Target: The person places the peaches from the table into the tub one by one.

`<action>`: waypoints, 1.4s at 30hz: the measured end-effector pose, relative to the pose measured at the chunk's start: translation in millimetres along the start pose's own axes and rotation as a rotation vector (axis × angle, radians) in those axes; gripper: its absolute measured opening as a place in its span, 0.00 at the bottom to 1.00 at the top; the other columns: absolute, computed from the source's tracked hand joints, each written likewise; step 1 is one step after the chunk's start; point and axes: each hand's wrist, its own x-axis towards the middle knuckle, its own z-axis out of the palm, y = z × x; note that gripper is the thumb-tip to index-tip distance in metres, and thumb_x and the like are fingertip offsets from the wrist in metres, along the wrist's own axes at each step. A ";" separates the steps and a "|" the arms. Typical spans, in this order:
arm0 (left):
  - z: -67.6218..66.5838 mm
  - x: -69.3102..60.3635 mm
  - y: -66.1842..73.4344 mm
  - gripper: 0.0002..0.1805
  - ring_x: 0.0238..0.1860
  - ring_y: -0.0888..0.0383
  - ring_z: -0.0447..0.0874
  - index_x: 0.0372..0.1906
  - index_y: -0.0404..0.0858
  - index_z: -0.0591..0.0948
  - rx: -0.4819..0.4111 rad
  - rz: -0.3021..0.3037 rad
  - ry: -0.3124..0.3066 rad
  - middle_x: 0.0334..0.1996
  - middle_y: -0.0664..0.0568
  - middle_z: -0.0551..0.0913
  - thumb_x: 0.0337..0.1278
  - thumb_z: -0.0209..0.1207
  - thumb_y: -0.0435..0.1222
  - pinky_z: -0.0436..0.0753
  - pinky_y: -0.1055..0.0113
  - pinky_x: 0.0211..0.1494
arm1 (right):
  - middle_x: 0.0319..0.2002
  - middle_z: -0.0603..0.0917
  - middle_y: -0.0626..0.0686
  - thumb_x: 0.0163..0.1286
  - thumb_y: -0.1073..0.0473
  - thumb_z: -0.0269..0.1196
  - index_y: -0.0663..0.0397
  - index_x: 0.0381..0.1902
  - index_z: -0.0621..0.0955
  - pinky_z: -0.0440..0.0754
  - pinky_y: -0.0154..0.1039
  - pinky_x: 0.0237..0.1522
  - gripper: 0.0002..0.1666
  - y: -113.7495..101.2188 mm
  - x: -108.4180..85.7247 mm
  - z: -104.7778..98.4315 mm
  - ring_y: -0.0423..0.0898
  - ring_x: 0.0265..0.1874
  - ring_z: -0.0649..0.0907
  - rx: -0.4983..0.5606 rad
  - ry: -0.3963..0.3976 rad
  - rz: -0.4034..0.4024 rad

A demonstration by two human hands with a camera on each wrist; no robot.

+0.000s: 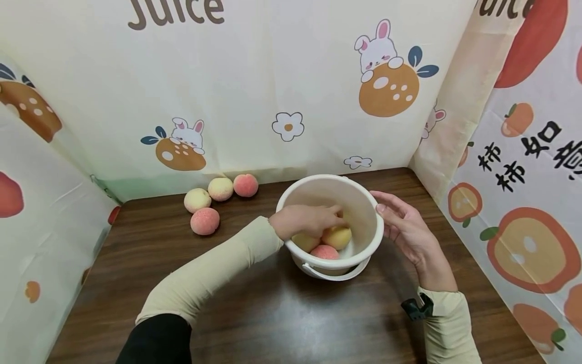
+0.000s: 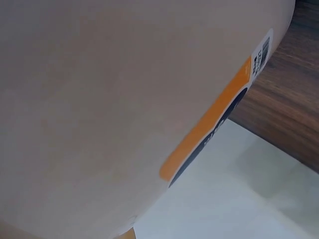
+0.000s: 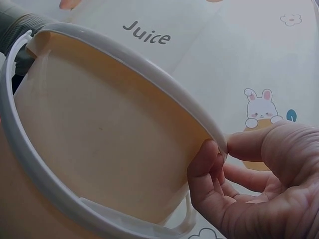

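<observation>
A white bucket [image 1: 373, 242] stands on the table, its handle hanging down at the front. Inside are two yellow peaches, one by the left wall and one yellow peach [image 1: 337, 238] further right, with a pink peach [image 1: 325, 252] in front. My left hand [image 1: 311, 220] reaches into the bucket, fingers bent down over the yellow peaches; whether they grip one is hidden. My right hand [image 1: 409, 230] pinches the bucket's right rim between thumb and fingers, as the right wrist view confirms. The left wrist view is filled by the bucket's outer wall [image 2: 109, 114] with an orange label [image 2: 209, 117].
On the dark wooden table [image 1: 254, 323], left of the bucket, lie two more yellow peaches, one a yellow peach [image 1: 197, 200], and two pink ones, including a pink peach [image 1: 205, 221]. A printed cloth [image 1: 245, 81] hangs behind the table and along both sides.
</observation>
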 end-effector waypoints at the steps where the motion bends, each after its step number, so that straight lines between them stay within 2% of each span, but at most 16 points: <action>1: 0.1 0.6 0.2 0.38 0.58 0.54 0.72 0.74 0.47 0.73 0.004 -0.002 -0.001 0.61 0.46 0.68 0.60 0.53 0.18 0.70 0.68 0.61 | 0.52 0.87 0.47 0.81 0.65 0.54 0.52 0.68 0.75 0.89 0.34 0.41 0.21 0.2 -0.1 -0.4 0.38 0.43 0.89 0.002 -0.001 0.003; 9: -1.7 5.0 0.1 0.34 0.56 0.56 0.75 0.71 0.45 0.77 0.042 0.028 0.019 0.62 0.49 0.76 0.59 0.57 0.21 0.72 0.67 0.66 | 0.53 0.87 0.48 0.81 0.65 0.55 0.53 0.69 0.74 0.89 0.35 0.42 0.22 -0.2 -0.4 0.4 0.39 0.44 0.90 0.014 0.000 0.017; 14: -3.2 2.9 -1.6 0.19 0.51 0.55 0.76 0.61 0.41 0.82 0.018 0.061 0.042 0.53 0.48 0.81 0.71 0.54 0.28 0.74 0.65 0.63 | 0.53 0.87 0.47 0.81 0.65 0.56 0.53 0.69 0.74 0.90 0.36 0.41 0.22 -1.1 -0.2 0.3 0.39 0.44 0.90 0.001 0.011 0.033; 16: -3.4 0.7 -2.9 0.16 0.52 0.54 0.77 0.59 0.40 0.83 0.002 0.063 0.048 0.51 0.48 0.83 0.74 0.53 0.30 0.74 0.64 0.65 | 0.53 0.87 0.47 0.81 0.64 0.56 0.52 0.69 0.74 0.90 0.36 0.41 0.22 -1.4 -0.4 0.4 0.40 0.43 0.90 -0.011 0.017 0.042; 22: -3.8 -8.7 -11.1 0.17 0.59 0.54 0.81 0.62 0.41 0.83 -0.012 0.041 0.085 0.57 0.50 0.85 0.74 0.56 0.32 0.75 0.62 0.70 | 0.53 0.87 0.46 0.80 0.64 0.57 0.53 0.69 0.74 0.90 0.37 0.41 0.22 -3.1 -1.0 2.6 0.40 0.43 0.90 -0.031 0.027 0.047; 30: -13.5 -35.7 -18.8 0.16 0.59 0.53 0.80 0.60 0.39 0.83 -0.050 0.069 0.241 0.55 0.50 0.87 0.73 0.55 0.30 0.76 0.60 0.68 | 0.52 0.88 0.47 0.79 0.64 0.58 0.52 0.67 0.75 0.90 0.37 0.42 0.21 -7.6 -0.8 7.1 0.40 0.43 0.90 -0.026 0.030 0.048; 34: -15.6 -54.9 -18.4 0.17 0.61 0.54 0.80 0.61 0.41 0.83 -0.064 0.046 0.328 0.58 0.51 0.85 0.73 0.55 0.30 0.76 0.60 0.70 | 0.52 0.87 0.47 0.79 0.63 0.59 0.52 0.68 0.75 0.90 0.36 0.42 0.21 -7.5 -1.8 7.4 0.40 0.43 0.90 -0.040 0.035 0.048; 38: -16.4 -73.2 -18.1 0.17 0.53 0.56 0.80 0.60 0.44 0.83 -0.059 0.010 0.401 0.58 0.52 0.84 0.73 0.54 0.30 0.80 0.62 0.61 | 0.52 0.87 0.47 0.79 0.63 0.59 0.52 0.68 0.75 0.90 0.36 0.42 0.21 -6.9 -2.7 7.0 0.39 0.42 0.90 -0.045 0.040 0.045; 42: -17.6 -89.3 -18.4 0.17 0.48 0.56 0.81 0.59 0.43 0.84 -0.063 0.008 0.484 0.57 0.52 0.85 0.73 0.53 0.29 0.81 0.63 0.55 | 0.52 0.87 0.46 0.79 0.62 0.59 0.52 0.68 0.75 0.90 0.37 0.41 0.22 -6.1 -3.0 5.7 0.39 0.42 0.90 -0.038 0.043 0.040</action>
